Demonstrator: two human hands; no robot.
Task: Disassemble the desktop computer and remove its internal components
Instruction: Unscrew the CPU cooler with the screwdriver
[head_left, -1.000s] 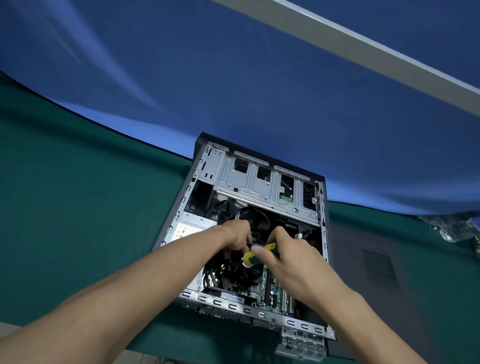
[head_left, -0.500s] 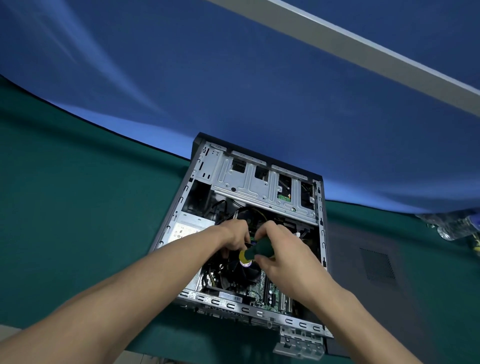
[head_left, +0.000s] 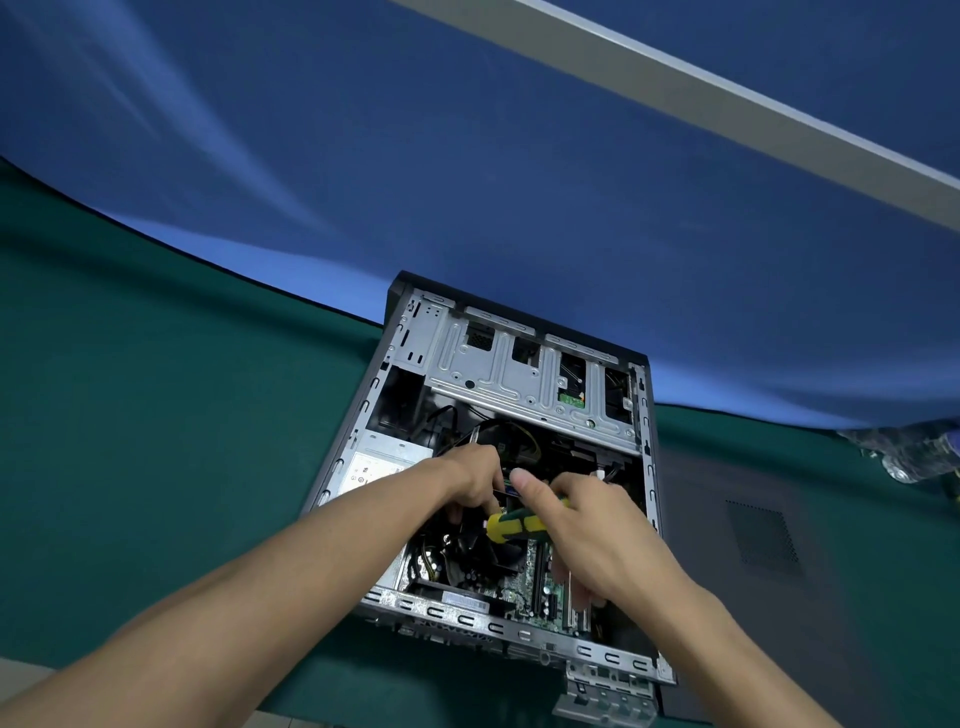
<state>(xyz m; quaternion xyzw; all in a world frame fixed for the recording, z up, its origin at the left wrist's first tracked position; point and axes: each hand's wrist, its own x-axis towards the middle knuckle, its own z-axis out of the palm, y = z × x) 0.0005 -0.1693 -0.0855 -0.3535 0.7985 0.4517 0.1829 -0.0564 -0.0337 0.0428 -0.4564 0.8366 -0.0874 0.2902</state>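
Open desktop computer case (head_left: 519, 467), side panel off, lying flat on a green table (head_left: 156, 441) with its far end against a blue backdrop (head_left: 467, 156). Silver drive cage (head_left: 524, 374) filling the far part of the case; power supply (head_left: 371, 470) along the left wall; green motherboard (head_left: 537, 582) and dark slots in the near right part.

Both hands reaching in from the near edge, meeting over the middle of the case, above the dark fan area. Left hand (head_left: 470, 486) with fingers curled downward onto something small near the fan; exactly what it pinches cannot be told, hidden under the fingers. Right hand (head_left: 582, 525) just right of the left one, nearly touching it, gripping a screwdriver (head_left: 514, 525) with a yellow-and-green handle; thumb raised along the top, yellow butt pointing toward the near left, shaft hidden behind the fingers.

Dark detached side panel (head_left: 753, 545) lying flat on the table just right of the case. Crumpled clear plastic (head_left: 904, 452) at the far right edge, well apart from the hands. Grey beam (head_left: 727, 104) crossing the upper right.
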